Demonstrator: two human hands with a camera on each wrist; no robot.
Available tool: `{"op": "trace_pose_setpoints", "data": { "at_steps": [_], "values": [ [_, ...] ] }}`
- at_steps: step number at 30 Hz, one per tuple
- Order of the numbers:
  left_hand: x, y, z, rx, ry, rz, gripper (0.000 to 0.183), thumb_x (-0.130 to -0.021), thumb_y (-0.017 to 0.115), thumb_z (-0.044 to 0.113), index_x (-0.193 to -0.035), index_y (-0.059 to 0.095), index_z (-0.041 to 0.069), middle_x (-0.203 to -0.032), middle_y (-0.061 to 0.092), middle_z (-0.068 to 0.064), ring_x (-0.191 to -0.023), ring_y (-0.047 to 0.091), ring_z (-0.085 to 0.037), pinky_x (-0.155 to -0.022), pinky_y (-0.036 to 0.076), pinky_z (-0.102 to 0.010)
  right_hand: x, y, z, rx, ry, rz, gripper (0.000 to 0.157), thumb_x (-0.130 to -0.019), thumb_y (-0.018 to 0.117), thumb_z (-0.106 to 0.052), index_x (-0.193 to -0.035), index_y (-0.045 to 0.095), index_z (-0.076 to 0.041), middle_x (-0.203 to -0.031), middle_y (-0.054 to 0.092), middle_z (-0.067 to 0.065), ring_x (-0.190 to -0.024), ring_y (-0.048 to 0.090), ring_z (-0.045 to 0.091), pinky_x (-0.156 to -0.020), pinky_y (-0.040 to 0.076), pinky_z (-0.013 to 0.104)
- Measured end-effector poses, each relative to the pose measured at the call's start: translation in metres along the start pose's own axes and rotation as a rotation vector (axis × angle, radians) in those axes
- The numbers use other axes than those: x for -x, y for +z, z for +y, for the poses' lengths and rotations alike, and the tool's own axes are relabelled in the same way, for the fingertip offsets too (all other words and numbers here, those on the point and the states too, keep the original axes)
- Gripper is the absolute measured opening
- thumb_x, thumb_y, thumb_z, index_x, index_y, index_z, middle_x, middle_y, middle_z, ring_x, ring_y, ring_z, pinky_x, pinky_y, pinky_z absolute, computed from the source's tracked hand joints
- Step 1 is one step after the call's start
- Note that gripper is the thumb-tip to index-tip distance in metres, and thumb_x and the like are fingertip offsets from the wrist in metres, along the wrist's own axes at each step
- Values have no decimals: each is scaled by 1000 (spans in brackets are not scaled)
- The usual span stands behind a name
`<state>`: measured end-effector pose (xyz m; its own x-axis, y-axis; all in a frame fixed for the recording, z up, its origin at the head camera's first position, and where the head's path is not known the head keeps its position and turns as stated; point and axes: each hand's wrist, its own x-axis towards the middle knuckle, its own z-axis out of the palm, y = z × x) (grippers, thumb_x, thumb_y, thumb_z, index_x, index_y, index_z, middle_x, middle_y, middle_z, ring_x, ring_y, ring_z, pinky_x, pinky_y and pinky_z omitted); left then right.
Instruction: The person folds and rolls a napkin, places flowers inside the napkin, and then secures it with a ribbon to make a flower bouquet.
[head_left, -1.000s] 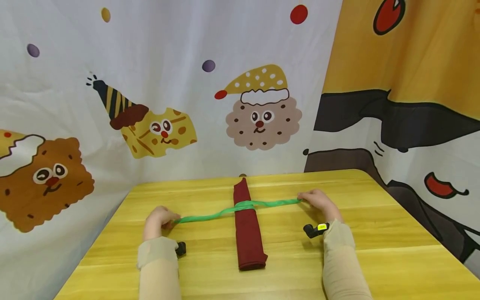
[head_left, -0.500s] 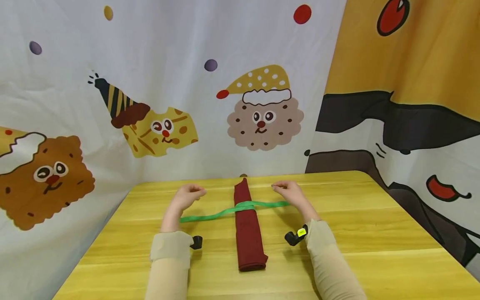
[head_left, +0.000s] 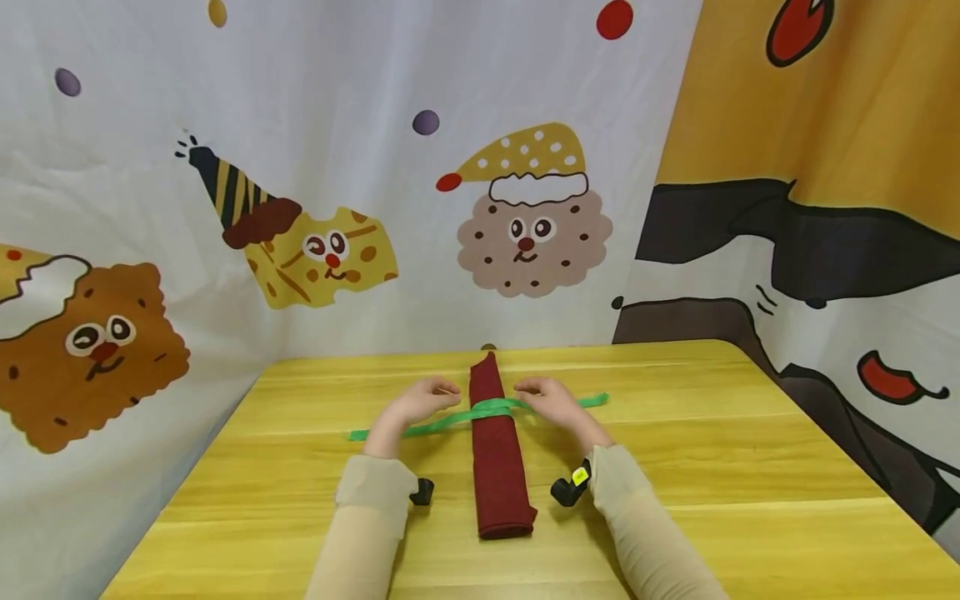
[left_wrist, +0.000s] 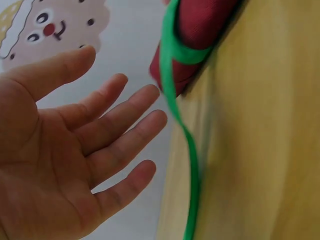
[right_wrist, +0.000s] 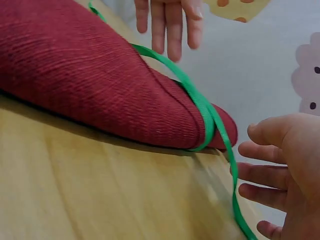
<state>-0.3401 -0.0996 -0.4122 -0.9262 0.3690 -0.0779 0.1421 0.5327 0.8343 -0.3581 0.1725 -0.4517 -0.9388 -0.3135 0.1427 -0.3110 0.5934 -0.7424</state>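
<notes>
A dark red rolled cloth (head_left: 501,475) lies lengthwise on the table, its far end pointing at the curtain. Around its upper part runs a green ribbon (head_left: 491,407), crossed on top, with one tail out to each side. My left hand (head_left: 423,400) hovers just left of the roll; in the left wrist view its fingers (left_wrist: 125,145) are spread and relaxed, palm bare. On the other side my right hand (head_left: 551,400) is close to the ribbon, and the right wrist view shows its loosely bent fingers (right_wrist: 265,175) holding nothing.
The yellow wood-grain table (head_left: 247,500) carries the roll. Behind it hangs a white curtain (head_left: 360,108) with cartoon prints, reaching the table's far edge. A small black camera (head_left: 570,490) sits at the right wrist, another black camera (head_left: 422,492) at the left.
Both hands held the ribbon's tails out wide, then let them go and moved inward toward the roll. The tails now lie loose, and the roll has stayed in place.
</notes>
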Motion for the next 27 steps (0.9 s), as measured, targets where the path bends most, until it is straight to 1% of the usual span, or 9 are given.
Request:
{"op": "trace_pose_setpoints", "data": {
  "at_steps": [5,8,12,15,18,24,27],
  "values": [
    [-6,10,2,-104,10,-60,30,-96,61,24,-119,62,3,-123,60,-13,-113,56,-31,-91,46,-44,-1,7,1,64,14,-26,32,-100,54,-20,-124,64,-1,-124,63,14,-117,56,32,-98,43,47],
    [-7,13,1,-120,6,-80,30,-95,62,23,-117,63,3,-122,59,-13,-113,55,-31,-92,45,-45,-1,9,0,89,22,-31,32,-100,54,-22,-123,65,-3,-122,64,13,-118,56,32,-98,42,47],
    [-9,16,-2,-129,-4,-81,30,-93,64,25,-116,64,5,-122,59,-10,-112,55,-29,-92,44,-46,-1,9,-1,106,29,-21,32,-99,55,-24,-122,66,-4,-121,65,12,-118,56,32,-101,37,53],
    [-10,16,-4,-121,-12,-78,29,-92,66,25,-115,65,6,-121,60,-8,-111,54,-27,-93,43,-47,-2,9,-2,137,38,-9,31,-99,55,-27,-120,68,-7,-120,65,10,-118,55,32,-103,28,62],
    [-10,17,-5,-119,-18,-76,27,-92,67,25,-113,66,7,-118,60,-6,-108,55,-25,-92,44,-46,-2,9,-2,154,47,1,29,-99,56,-28,-116,70,-9,-118,66,8,-117,56,32,-102,19,69],
    [-7,18,-3,-147,-28,-77,23,-91,68,23,-109,68,8,-114,62,-4,-101,56,-21,-88,46,-43,-2,8,-3,138,64,-5,25,-96,60,-27,-110,73,-10,-114,68,7,-115,56,33,-102,16,71],
    [-6,18,-1,-154,-32,-77,22,-92,68,23,-108,69,8,-112,63,-4,-99,57,-21,-87,46,-43,-2,7,-3,141,65,-4,23,-95,61,-26,-106,74,-10,-109,69,5,-111,58,31,-102,18,69]
  ]
}}
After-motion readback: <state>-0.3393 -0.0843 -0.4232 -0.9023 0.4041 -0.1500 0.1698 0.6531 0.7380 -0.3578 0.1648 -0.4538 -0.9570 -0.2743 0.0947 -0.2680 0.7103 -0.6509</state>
